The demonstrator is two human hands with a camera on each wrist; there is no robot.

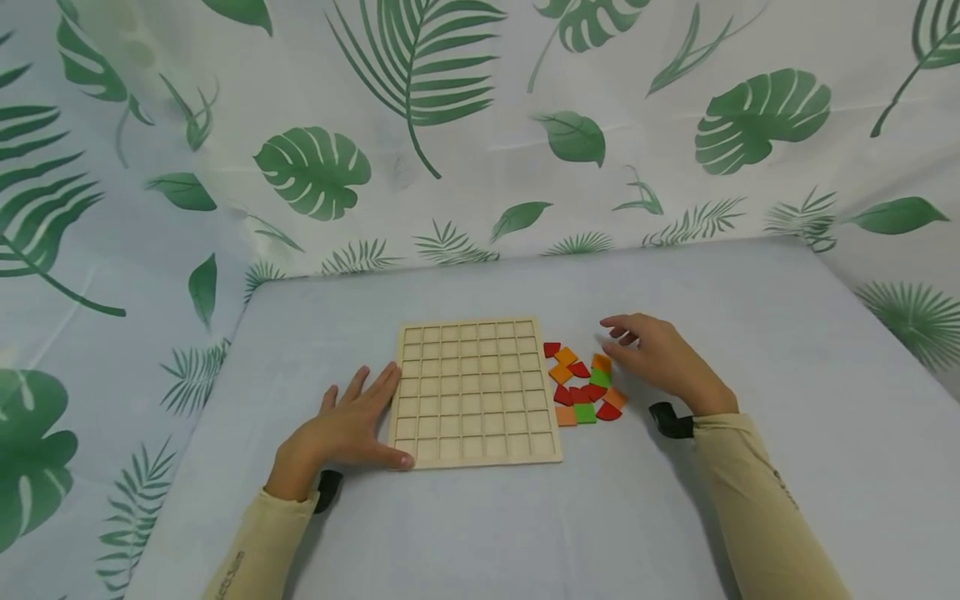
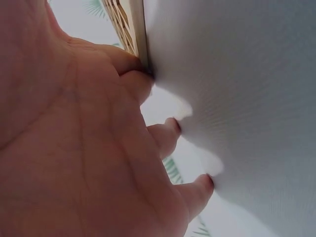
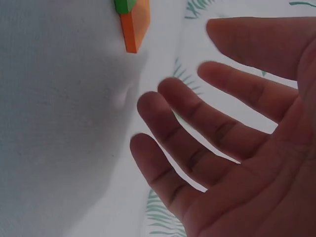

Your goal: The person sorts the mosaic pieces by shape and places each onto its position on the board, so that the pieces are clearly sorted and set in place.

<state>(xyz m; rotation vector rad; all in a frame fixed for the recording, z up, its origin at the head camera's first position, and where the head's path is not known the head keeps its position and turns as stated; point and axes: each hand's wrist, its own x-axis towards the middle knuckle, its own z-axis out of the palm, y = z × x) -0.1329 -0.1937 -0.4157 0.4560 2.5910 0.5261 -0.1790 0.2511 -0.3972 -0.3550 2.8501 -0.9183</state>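
Note:
A square wooden grid board (image 1: 477, 462) lies flat on the table, its small compartments bare. My left hand (image 1: 341, 429) rests at the board's left edge with fingers spread, the thumb on the near left corner. In the left wrist view the fingertips (image 2: 205, 181) touch the tabletop beside the board's side (image 2: 139, 29). To the right of the board is a loose group of red, orange and green pieces, among them a green square (image 1: 585, 413) and a red quarter-round piece (image 1: 608, 412). My right hand (image 1: 660, 354) hovers at that group's far right, holding nothing, close to an orange piece (image 3: 134, 32).
The table (image 1: 480, 533) has a pale cloth top. Behind it and at both sides hangs a white curtain (image 1: 465, 167) printed with green leaves. Black wrist straps (image 1: 670, 421) show below both sleeves.

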